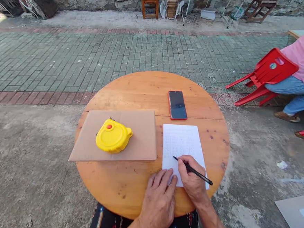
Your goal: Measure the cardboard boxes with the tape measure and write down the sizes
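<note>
Densely written paper (179,131), script (178,144) seemingly unreadable, black pen (201,176) in right hand (195,187)

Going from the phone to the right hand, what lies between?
The head view shows a narrow strip of wooden tabletop, then the written-on part of the paper sheet.

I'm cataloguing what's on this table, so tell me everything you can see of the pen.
The pen is slim, straight and black, and looks like plastic. The right hand grips it between thumb and fingers. It slants, with its pointed tip to the upper left at the sheet of paper and its blunt end to the lower right. Tip contact is hard to confirm.
</note>
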`<state>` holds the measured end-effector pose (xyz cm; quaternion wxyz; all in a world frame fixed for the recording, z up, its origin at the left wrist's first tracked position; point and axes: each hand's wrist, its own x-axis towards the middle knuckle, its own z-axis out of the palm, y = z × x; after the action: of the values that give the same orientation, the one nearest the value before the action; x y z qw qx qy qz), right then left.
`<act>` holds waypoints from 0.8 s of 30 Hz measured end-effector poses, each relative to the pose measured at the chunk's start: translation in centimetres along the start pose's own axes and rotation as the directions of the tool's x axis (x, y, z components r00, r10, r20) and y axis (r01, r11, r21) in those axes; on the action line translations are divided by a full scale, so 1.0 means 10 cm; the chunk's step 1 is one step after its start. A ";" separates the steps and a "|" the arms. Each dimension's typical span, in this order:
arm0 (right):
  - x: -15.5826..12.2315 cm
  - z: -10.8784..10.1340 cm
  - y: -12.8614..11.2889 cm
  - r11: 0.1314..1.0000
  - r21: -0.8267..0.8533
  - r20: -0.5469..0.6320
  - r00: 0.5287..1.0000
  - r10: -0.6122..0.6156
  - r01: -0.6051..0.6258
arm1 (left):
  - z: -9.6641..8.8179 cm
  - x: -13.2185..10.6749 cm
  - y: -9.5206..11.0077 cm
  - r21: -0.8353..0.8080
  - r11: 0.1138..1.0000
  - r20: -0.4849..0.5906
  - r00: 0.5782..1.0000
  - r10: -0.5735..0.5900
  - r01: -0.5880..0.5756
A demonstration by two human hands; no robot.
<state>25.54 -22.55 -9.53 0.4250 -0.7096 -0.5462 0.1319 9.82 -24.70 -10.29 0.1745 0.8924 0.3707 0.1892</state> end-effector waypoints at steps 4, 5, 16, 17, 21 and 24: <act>-0.01 0.01 0.01 0.999 -0.033 0.012 1.000 -0.002 0.002 | 0.00 0.00 0.01 0.003 1.000 -0.009 1.000 -0.003 0.003; -0.01 0.01 0.01 0.999 -0.037 0.015 1.000 -0.006 0.007 | 0.00 0.00 0.01 0.002 1.000 -0.007 1.000 -0.003 0.003; 0.00 0.01 0.00 1.000 -0.012 0.007 1.000 -0.020 0.020 | -0.01 0.02 0.00 -0.014 1.000 -0.007 1.000 -0.018 0.018; 0.00 0.01 0.00 1.000 -0.015 0.006 1.000 -0.022 0.022 | -0.01 0.02 0.00 -0.017 1.000 -0.007 1.000 -0.021 0.020; 0.00 0.02 0.01 0.999 -0.037 0.005 1.000 -0.025 0.025 | -0.01 0.02 0.00 -0.024 0.999 0.000 1.000 -0.028 0.028; -0.01 0.01 0.01 0.998 -0.044 0.016 0.999 -0.035 0.035 | 0.00 0.03 -0.01 -0.022 0.999 0.007 0.999 -0.032 0.032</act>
<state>25.51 -22.55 -9.68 0.4076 -0.7081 -0.5645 0.1176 9.94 -24.47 -10.22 0.1887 0.8849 0.3823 0.1875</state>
